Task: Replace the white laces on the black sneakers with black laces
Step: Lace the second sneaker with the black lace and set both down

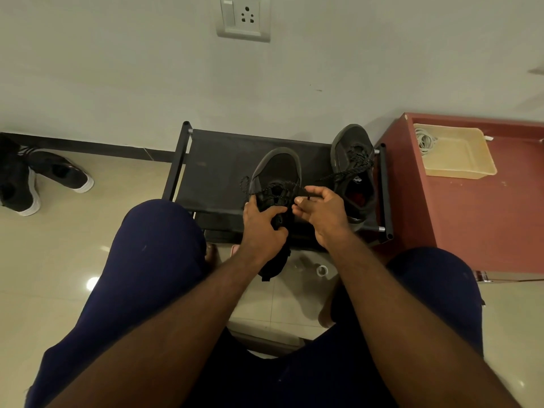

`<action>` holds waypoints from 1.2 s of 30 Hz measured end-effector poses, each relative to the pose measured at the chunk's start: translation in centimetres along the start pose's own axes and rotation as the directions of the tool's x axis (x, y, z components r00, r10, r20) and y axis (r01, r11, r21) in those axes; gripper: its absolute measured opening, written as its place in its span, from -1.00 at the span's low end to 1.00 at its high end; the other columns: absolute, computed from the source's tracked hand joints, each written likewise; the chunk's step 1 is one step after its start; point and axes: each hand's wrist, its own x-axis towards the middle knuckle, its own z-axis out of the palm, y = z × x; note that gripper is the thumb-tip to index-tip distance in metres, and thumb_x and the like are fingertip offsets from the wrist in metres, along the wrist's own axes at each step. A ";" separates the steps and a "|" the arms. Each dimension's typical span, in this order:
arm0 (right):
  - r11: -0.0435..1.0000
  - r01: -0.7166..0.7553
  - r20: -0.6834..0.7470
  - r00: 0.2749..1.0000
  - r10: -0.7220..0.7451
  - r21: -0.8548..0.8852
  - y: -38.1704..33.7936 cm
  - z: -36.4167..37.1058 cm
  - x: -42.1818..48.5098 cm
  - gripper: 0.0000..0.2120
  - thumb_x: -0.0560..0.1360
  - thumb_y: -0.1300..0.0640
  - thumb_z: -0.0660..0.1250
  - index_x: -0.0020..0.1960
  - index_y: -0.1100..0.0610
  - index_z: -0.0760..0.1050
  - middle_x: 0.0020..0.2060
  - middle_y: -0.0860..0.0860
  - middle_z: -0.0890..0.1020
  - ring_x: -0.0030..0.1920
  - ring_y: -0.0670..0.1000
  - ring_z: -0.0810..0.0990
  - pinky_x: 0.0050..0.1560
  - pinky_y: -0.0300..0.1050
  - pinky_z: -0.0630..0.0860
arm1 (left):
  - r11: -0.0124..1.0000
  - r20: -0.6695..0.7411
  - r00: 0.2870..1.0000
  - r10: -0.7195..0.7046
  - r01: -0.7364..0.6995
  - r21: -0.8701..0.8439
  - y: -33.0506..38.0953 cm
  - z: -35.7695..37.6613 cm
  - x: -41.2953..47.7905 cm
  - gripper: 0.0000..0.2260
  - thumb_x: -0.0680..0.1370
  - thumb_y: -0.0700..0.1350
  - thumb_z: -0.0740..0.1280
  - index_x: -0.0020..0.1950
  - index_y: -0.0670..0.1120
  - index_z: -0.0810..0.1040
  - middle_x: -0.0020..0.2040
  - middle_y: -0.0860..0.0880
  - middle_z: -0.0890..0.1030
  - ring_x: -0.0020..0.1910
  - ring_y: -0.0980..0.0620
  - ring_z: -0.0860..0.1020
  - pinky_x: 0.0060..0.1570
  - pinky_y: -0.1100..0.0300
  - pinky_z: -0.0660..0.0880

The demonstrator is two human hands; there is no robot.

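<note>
Home entryway: shoe rack (235, 154), tiled floor (88, 231).

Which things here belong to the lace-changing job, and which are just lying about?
In the job:
near sneaker, gripped by the left hand
black lace, its end pinched by the right hand
far sneaker
shoe rack under both

Lying about:
floor shoes
tape roll
beige tray
wall socket

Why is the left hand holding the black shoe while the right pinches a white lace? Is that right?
No: in the head view the lace is black, not white. The left hand holds the shoe; the right hand pinches the lace.
</note>
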 end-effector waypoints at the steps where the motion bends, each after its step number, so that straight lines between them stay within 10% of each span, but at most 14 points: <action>1: 1.000 0.012 -0.011 1.000 -0.012 -0.014 0.1 0.1 0.0 -0.71 0.52 0.38 0.41 0.21 0.27 0.48 -0.03 0.20 0.63 -0.13 0.05 0.68 -0.12 -0.16 0.66 | 1.000 -0.008 1.000 0.011 -0.011 -0.011 -0.2 0.1 0.1 -0.55 0.48 -0.21 0.39 0.35 0.08 0.52 0.59 -0.13 0.01 0.56 -0.19 0.02 0.52 -0.16 0.13; 25: 0.814 0.196 0.037 0.977 -0.210 -0.547 0.0 1.4 1.4 -0.82 0.46 0.20 0.53 -0.28 0.16 0.59 -0.37 0.13 0.66 -0.41 0.00 0.60 -0.28 -0.01 0.66 | 0.998 0.032 0.999 0.010 -0.008 -0.055 0.2 -0.7 0.0 -0.60 0.54 -0.21 0.37 0.36 0.05 0.53 0.61 -0.15 -0.07 0.57 -0.18 0.06 0.52 -0.03 0.17; 36: 0.817 0.217 0.146 0.976 -0.164 -0.534 -1.0 0.7 1.9 -0.89 0.55 0.30 0.36 0.03 0.15 0.50 -0.21 0.09 0.62 -0.23 -0.01 0.62 -0.23 -0.10 0.60 | 0.999 0.012 0.999 0.030 -0.029 -0.041 0.8 -1.1 -0.2 -0.63 0.56 -0.19 0.38 0.36 -0.01 0.53 0.59 -0.11 0.04 0.55 -0.10 0.14 0.30 0.30 0.09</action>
